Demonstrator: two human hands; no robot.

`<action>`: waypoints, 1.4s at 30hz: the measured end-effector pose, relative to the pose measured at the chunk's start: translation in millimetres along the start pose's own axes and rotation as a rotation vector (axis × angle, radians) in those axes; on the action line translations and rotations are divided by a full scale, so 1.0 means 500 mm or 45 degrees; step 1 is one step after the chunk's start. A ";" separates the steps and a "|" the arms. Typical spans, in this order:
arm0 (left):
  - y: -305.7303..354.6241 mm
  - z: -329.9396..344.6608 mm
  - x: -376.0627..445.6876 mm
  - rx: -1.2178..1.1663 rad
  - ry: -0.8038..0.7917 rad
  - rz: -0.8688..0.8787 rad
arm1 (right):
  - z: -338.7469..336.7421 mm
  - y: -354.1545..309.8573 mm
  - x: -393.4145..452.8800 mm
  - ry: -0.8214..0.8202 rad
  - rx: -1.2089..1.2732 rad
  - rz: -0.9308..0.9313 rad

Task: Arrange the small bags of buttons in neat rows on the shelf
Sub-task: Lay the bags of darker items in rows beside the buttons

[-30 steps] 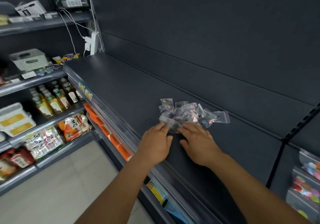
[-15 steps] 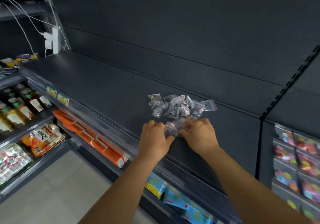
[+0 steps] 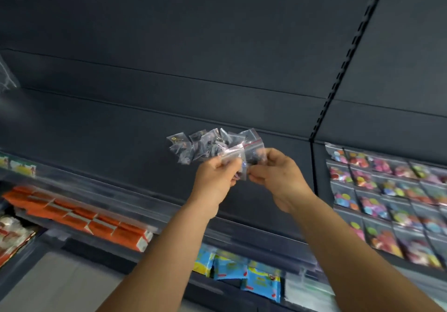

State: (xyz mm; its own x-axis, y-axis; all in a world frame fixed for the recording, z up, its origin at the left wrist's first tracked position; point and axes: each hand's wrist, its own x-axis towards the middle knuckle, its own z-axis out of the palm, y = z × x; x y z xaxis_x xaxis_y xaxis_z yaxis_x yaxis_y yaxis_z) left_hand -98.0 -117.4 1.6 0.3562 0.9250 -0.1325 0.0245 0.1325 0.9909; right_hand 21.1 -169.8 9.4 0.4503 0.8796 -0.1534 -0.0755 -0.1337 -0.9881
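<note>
1. Bags of buttons [image 3: 212, 146] lie in a loose heap on the dark shelf [image 3: 101, 128], near the centre of the frame. They overlap and point in many directions, so we judge that no row is formed yet.

2. Our left hand [image 3: 216, 178] and our right hand [image 3: 278, 175] meet just below the heap. Together they hold one small clear bag [image 3: 235, 160] between them. Left fingers are curled around its left edge, and the right thumb and fingers pinch its right edge.

3. We think the bag is held from two sides so that it stays flat and can be turned the right way up before we lay it down. A thin plastic bag folds easily if only one corner is held.

4. The bag hangs just in front of the heap and seems to be lifted off the shelf. The picture is blurred, so we cannot tell whether a second bag is caught behind it.

5. At the right of the frame, packets with colourful contents [image 3: 387, 190] lie in tidy rows on the neighbouring shelf section. Probably they show the order we want here.

6. Much bare shelf is at the left of the heap, so we judge a row can begin there. The task is at its beginning.
</note>
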 end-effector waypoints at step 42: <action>0.029 0.965 -0.354 0.149 -0.652 0.190 | -0.970 -0.004 -0.393 0.864 0.020 -0.135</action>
State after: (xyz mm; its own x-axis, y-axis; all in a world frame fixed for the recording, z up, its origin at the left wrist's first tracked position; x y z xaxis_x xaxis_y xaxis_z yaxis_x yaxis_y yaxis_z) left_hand 290.1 -451.2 51.2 0.7722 0.6353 0.0095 0.0322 -0.0541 0.9980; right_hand 364.5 -563.8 38.6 0.9132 0.4063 -0.0314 -0.0114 -0.0515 -0.9986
